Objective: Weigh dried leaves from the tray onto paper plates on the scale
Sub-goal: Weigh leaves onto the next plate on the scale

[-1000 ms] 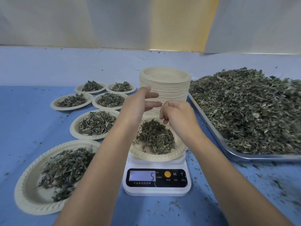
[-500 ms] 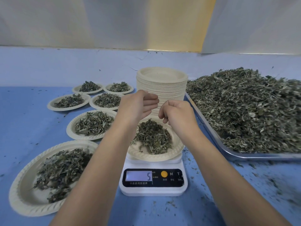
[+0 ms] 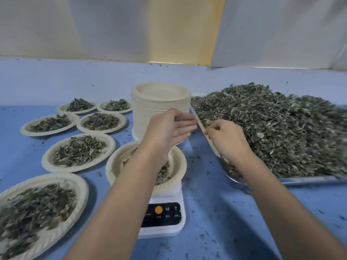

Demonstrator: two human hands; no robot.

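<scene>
Basically: dried leaves [image 3: 272,132] heaped on tray [image 3: 308,180] at 3 o'clock, some on plate [image 3: 176,164] on scale [image 3: 163,218] at 6. Left hand [image 3: 169,128] loosely curled, apparently empty; right hand [image 3: 225,136] pinched at the tray edge, contents unclear. Leaves look light, crumbly: pinch small tufts gently.

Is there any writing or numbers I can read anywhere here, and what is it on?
"M": on the scale panel, right of the orange button.
"T": on the same panel, right of the M.
Small print under the buttons: too blurred to read.
Scale display: hidden behind the left arm.
Nothing else carries text.
</scene>
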